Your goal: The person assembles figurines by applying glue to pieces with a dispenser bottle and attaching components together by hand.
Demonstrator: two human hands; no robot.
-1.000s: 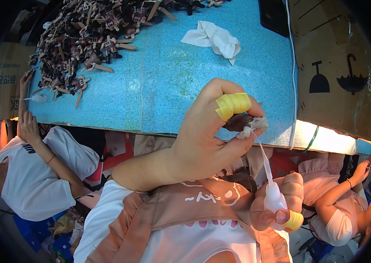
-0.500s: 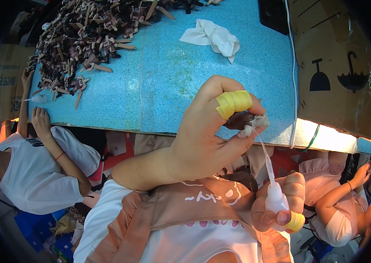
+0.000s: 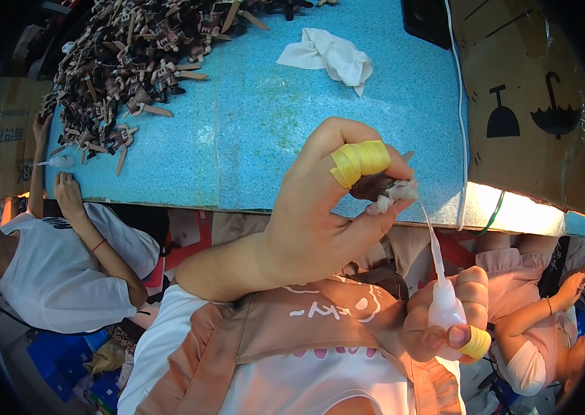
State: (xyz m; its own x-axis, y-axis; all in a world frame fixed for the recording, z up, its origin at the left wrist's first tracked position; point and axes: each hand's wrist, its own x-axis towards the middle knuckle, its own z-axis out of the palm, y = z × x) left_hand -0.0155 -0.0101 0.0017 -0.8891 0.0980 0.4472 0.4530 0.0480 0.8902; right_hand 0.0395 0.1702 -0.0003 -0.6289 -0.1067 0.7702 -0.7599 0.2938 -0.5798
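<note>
Above the table's near edge, my left hand (image 3: 327, 194) is closed on a small figurine (image 3: 395, 192), with dark brown and whitish parts showing between thumb and forefinger. Yellow tape wraps one of its fingers, and much of the figurine is hidden in the grip. Lower right, my right hand (image 3: 476, 297) is wrapped round a small white squeeze bottle (image 3: 447, 309). The bottle's long thin nozzle points up, its tip close to the figurine's right side; whether they touch I cannot tell. Yellow tape also covers a digit of this hand.
A large heap of similar figurines (image 3: 133, 62) covers the far left of the blue table (image 3: 272, 145). A crumpled white cloth (image 3: 330, 57) lies farther back. A white cable (image 3: 460, 104) runs beside a cardboard box (image 3: 534, 90) on the right. Other people sit at both sides.
My right hand and the bottle have shifted slightly right, and the nozzle tip sits farther right of the figurine. My left hand keeps its hold, with the figurine turned slightly.
</note>
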